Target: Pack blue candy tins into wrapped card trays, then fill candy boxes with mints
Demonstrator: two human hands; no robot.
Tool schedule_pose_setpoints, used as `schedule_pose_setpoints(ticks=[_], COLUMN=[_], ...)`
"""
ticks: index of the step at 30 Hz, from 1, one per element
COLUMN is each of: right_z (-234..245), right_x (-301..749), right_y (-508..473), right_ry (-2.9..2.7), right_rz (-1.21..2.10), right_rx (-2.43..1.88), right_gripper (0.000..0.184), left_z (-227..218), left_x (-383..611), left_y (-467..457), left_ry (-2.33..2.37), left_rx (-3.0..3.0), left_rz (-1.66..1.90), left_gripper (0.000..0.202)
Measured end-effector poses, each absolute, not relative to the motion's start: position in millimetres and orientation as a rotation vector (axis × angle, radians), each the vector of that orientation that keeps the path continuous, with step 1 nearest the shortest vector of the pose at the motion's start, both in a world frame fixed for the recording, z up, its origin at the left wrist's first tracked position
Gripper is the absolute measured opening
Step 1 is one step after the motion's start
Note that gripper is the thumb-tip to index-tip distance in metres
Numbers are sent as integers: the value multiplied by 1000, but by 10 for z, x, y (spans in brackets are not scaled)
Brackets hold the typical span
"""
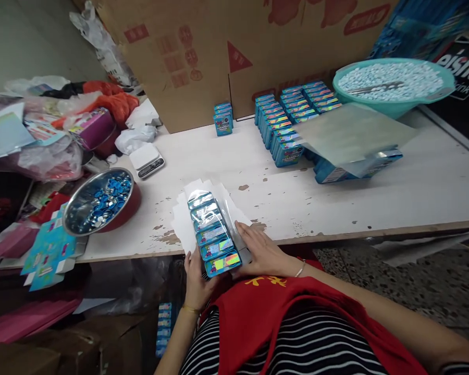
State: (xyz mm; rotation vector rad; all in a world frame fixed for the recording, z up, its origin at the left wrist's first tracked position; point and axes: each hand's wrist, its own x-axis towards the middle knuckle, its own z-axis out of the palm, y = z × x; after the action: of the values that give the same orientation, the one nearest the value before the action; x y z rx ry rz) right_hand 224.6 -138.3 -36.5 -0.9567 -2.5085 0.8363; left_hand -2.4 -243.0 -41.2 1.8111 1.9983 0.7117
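A row of several small blue candy packs point(214, 234) lies on a stack of white sheets point(183, 221) at the table's front edge. Glossy clear plastic film point(230, 208) covers the row and sticks out along its right side. My left hand point(198, 281) grips the near left end of the row, fingers along the side and thumb at the near end. Stretched out flat, the fingers of my right hand point(266, 252) rest against the film on the right side, with the thumb near the closest pack. The undersides of the packs are hidden.
Left are a steel bowl point(68, 216) of blue caps and a white scale point(146, 159). Upright blue packs point(273, 122) stand behind, before a large carton point(172, 94). A sheet point(352, 133) covers more packs near a turquoise basin point(394, 107) of pale candies.
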Motion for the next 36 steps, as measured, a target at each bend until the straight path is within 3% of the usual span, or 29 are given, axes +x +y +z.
schedule_pose_setpoints(ticks=[4, 11, 13, 17, 19, 23, 26, 29, 31, 34, 36], right_z=[-444, -485, -472, -493, -517, -531, -524, -539, -565, -609, -628], right_x=[2008, 1688, 1646, 1585, 1552, 1493, 1472, 1466, 1460, 1433, 1389], right_y=[-1264, -974, -883, -723, -668, -615, -585, -529, -474, -375, -309], right_ry=[-2391, -2153, -2131, -2139, -2180, -2132, -2114, -2125, -2109, -2109, -2138], right_rz=[831, 725, 696, 663, 686, 661, 596, 550, 549, 589, 646], right_rx=[-835, -997, -1072, -1086, -1008, -980, -1010, -1043, -1060, -1044, -992], right_gripper=[87, 41, 46, 77, 74, 50, 32, 31, 34, 52, 57], left_z=[-502, -549, -554, -562, -554, -501, -458, -444, -452, -469, -476], left_x=[15, 29, 22, 4, 10, 21, -1, -50, -95, -163, -190], left_y=[-2216, -1818, -1726, -1598, -1551, -1456, -1386, -1325, -1279, -1191, -1130], left_ry=[2025, 2255, 2304, 2232, 2117, 2003, 2067, 2130, 2183, 2192, 2133], left_rx=[1983, 1735, 1590, 1466, 1398, 1316, 1469, 1617, 1626, 1573, 1567], left_rz=[860, 1232, 1298, 1353, 1432, 1545, 1455, 1395, 1396, 1360, 1273], left_gripper=[40, 18, 28, 59, 70, 91, 64, 32, 37, 60, 51])
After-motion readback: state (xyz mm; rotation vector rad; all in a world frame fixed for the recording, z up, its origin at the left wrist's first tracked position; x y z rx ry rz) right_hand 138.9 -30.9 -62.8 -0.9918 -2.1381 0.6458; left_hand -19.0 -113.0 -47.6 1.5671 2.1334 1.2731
